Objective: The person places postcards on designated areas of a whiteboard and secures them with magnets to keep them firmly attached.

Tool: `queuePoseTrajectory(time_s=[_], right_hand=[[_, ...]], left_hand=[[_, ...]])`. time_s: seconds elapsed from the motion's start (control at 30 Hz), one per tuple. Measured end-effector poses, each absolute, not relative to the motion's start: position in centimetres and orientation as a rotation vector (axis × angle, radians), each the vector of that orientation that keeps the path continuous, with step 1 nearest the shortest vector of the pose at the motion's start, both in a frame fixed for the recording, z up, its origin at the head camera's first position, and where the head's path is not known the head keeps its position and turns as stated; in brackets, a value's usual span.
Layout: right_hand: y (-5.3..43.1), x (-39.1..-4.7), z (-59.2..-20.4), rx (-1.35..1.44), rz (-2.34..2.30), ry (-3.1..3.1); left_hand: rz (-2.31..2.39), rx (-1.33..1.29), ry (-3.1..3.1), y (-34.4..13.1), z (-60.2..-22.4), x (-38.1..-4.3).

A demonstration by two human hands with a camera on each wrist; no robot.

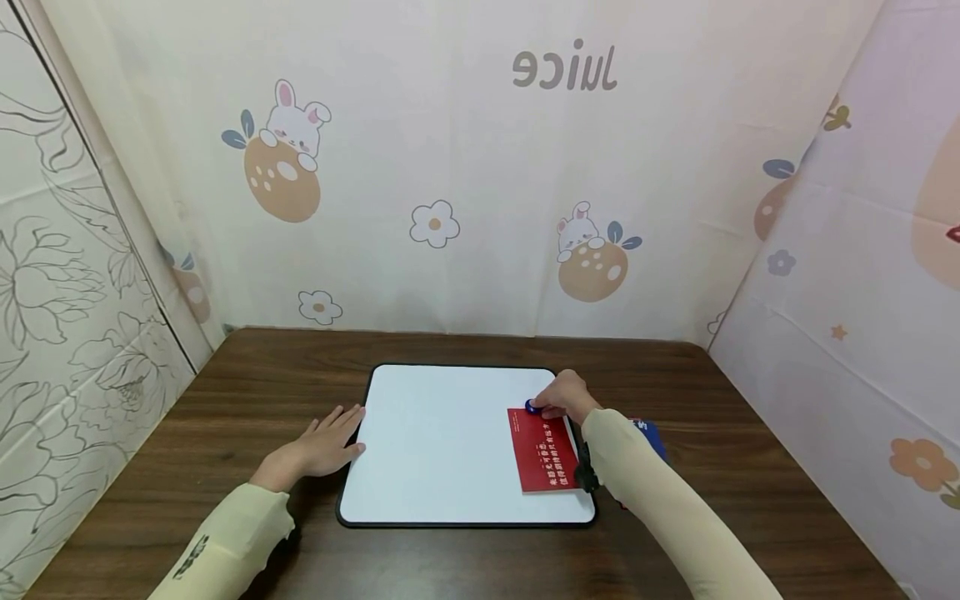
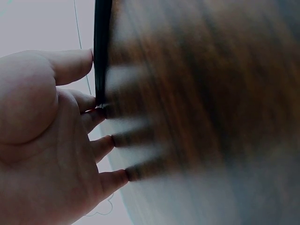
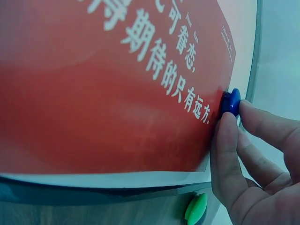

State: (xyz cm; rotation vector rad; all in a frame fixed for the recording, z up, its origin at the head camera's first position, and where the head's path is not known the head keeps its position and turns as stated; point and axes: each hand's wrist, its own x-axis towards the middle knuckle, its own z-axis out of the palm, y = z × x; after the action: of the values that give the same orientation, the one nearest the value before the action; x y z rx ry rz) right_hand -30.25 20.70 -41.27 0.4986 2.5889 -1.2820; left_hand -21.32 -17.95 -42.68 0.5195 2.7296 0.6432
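Note:
A whiteboard (image 1: pixel 442 450) with a black frame lies on the table. On its right part is a red card (image 1: pixel 542 458) with white Chinese writing. My right hand (image 1: pixel 567 396) pinches a round blue magnet (image 3: pixel 230 103) between thumb and fingers at the card's far edge. In the right wrist view the magnet sits against the card. Fingers spread, my left hand (image 1: pixel 322 446) rests at the board's left edge. Its thumb touches the black frame (image 2: pixel 101 51) in the left wrist view.
A blue card (image 1: pixel 651 435) lies right of the board, partly hidden by my right sleeve. Beside the board's edge is a green magnet (image 3: pixel 196 209). The brown wooden table (image 1: pixel 255 367) is bordered by printed curtains (image 1: pixel 480 167).

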Motion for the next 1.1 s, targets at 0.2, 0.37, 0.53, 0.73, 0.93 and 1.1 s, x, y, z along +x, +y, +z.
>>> queuePoseTrajectory(time_s=[0.2,0.37,0.53,0.73,0.93,1.1], right_hand=[[20.8,-30.7,-41.4,0.503,-1.308,2.566],[20.7,-30.8,-41.4,0.499,-1.291,2.574],[20.7,-30.5,-41.0,0.462,-1.27,2.589],[21.3,-30.4,-40.5,0.412,-1.282,2.58],[22.2,-30.3,-39.2,0.393,-1.337,2.581],[23.0,-30.2,-38.3,0.386,-1.393,2.563]], left_hand=[[0.646,0.544,2.738,-18.1,-42.9,-21.4],[0.645,0.539,2.737,-18.1,-43.0,-21.5],[0.641,0.532,2.736,-18.1,-42.9,-21.5],[0.634,0.526,2.732,-18.0,-43.3,-21.6],[0.64,0.505,2.724,-17.9,-43.1,-21.6],[0.624,0.511,2.736,-17.9,-42.8,-21.5]])
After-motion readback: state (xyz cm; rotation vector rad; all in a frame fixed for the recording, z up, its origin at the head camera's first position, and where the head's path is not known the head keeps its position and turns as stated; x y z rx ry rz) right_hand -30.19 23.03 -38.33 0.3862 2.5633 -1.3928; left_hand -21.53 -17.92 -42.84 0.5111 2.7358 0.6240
